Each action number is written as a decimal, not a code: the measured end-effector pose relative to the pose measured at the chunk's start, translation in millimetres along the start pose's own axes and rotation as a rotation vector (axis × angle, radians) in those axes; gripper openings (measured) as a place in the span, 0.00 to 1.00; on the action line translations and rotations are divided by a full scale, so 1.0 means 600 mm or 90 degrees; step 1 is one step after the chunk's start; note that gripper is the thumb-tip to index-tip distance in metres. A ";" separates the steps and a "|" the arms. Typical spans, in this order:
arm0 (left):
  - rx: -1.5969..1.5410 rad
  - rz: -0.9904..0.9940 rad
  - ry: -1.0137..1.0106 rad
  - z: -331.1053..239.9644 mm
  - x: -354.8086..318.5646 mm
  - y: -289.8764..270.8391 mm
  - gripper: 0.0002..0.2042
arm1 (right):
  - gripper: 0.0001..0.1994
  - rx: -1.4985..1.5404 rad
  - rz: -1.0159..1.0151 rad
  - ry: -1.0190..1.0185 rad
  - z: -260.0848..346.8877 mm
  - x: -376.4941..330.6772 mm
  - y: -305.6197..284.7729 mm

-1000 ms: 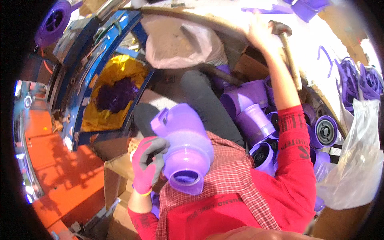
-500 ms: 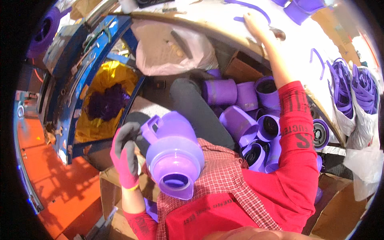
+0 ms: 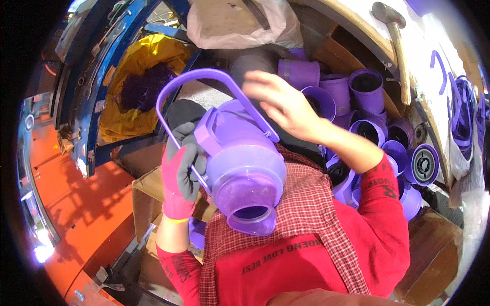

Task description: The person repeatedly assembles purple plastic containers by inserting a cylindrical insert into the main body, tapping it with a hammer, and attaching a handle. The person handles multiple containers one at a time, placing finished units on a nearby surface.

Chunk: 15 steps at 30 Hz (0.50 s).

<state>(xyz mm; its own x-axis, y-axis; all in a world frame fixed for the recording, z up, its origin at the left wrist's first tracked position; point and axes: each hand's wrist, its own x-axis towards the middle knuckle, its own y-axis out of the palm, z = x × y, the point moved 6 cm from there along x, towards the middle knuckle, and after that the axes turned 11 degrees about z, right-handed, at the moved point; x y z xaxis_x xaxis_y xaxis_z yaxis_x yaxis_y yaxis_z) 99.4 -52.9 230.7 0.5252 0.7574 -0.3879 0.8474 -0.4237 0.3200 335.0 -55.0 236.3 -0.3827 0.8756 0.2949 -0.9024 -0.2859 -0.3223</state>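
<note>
A purple plastic jug [image 3: 247, 168] lies tilted in my lap, its spouted mouth toward me and a fixed side grip [image 3: 205, 135] on its left. A curved purple carrying handle [image 3: 198, 73] arches over it, with its ends at the jug's two sides. My left hand [image 3: 182, 171], in a pink and grey glove, curls its fingers round the handle's left end against the jug. Bare and slightly blurred, my right hand [image 3: 283, 104] is beside the handle's right arm, fingers stretched and apart. Whether its fingertips touch the handle I cannot tell.
Several purple jug bodies [image 3: 365, 92] are heaped to my right. A hammer [image 3: 395, 41] lies on the white worktop [image 3: 357, 10], near bags of purple handles [image 3: 462, 117]. A yellow bag [image 3: 115, 120] sits in the blue frame at left; cardboard boxes [image 3: 429, 260] stand beside me.
My right hand has come from the worktop down to the jug, and a curved handle now spans it. My left hand has closed round that handle's left end. The view has shifted.
</note>
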 end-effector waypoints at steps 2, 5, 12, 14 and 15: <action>-0.022 0.005 -0.002 0.001 0.003 0.006 0.24 | 0.28 0.718 -0.064 0.382 -0.061 -0.030 0.049; -0.048 0.009 -0.001 0.005 0.004 0.010 0.23 | 0.17 0.893 -0.115 0.331 -0.053 -0.035 0.077; 0.176 -0.094 0.231 0.012 -0.032 0.003 0.22 | 0.14 0.789 -0.152 0.325 -0.031 -0.033 0.086; 0.004 -0.146 0.252 0.040 -0.042 -0.009 0.27 | 0.15 0.736 -0.100 0.367 -0.019 -0.026 0.092; -0.104 -0.162 0.254 0.057 -0.045 -0.013 0.31 | 0.16 0.735 -0.115 0.344 -0.014 -0.020 0.087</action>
<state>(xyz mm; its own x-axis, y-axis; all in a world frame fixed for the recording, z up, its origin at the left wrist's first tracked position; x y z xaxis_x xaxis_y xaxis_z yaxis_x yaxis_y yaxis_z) 81.5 -87.0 209.0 0.2065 0.9710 -0.1206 0.9048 -0.1426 0.4013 294.1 -76.9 208.4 -0.3542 0.9051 -0.2354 -0.6840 -0.0791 0.7252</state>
